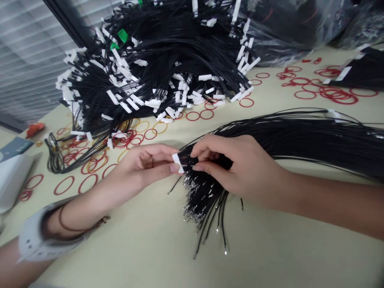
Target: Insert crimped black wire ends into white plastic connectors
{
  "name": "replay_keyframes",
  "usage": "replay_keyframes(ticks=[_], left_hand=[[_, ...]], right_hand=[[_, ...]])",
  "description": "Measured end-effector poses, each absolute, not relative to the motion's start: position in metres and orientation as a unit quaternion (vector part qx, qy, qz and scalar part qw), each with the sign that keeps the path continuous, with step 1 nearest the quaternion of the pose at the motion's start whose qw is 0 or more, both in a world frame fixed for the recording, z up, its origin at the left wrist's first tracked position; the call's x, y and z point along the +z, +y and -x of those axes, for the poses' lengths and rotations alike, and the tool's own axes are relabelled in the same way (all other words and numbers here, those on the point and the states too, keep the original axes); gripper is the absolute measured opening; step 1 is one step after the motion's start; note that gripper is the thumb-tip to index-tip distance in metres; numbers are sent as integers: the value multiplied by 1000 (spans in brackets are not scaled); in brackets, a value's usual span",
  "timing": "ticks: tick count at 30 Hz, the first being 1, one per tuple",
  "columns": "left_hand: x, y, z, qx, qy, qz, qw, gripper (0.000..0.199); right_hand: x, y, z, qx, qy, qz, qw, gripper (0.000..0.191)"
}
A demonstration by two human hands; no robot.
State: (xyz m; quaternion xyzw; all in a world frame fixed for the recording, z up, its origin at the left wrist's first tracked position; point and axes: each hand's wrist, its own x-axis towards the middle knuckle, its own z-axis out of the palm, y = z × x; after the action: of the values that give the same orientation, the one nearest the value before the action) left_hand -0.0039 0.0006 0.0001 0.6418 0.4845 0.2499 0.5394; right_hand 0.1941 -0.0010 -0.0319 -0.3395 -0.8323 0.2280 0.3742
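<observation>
My left hand (147, 165) pinches a small white plastic connector (178, 163) between thumb and fingers. My right hand (231, 168) sits just beside it, its thumb and fingers closed on a tight bunch of thin black wires (192, 160) close to the connector. Those wires belong to a long black wire bundle (300, 140) that runs off to the right. Below my right hand, a fan of wire ends (204, 204) tipped with small metal crimp terminals spreads towards me. The connector's inner side is hidden by my fingers.
A large heap of black wires with white connectors (150, 72) rises behind my hands on the cream table (120, 252). Red rubber bands (306, 94) lie scattered around. A plastic-wrapped bundle (279, 28) stands at the back right, and window blinds (30, 60) fill the left.
</observation>
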Motion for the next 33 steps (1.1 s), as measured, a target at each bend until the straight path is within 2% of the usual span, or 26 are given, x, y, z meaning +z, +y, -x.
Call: replay_keyframes(ticks=[12,24,33], left_hand=[[0,-1,3,236,492,-662,513,14],[-1,-1,1,252,493,-655,515,15],[0,-3,2,254,497,-651,514,14]], right_hand=[[-23,4,-194,303,-819,343,345,24],[-22,4,-190,382,-766,371,359,26],[-23,1,-189,359,-773,374,366,26]])
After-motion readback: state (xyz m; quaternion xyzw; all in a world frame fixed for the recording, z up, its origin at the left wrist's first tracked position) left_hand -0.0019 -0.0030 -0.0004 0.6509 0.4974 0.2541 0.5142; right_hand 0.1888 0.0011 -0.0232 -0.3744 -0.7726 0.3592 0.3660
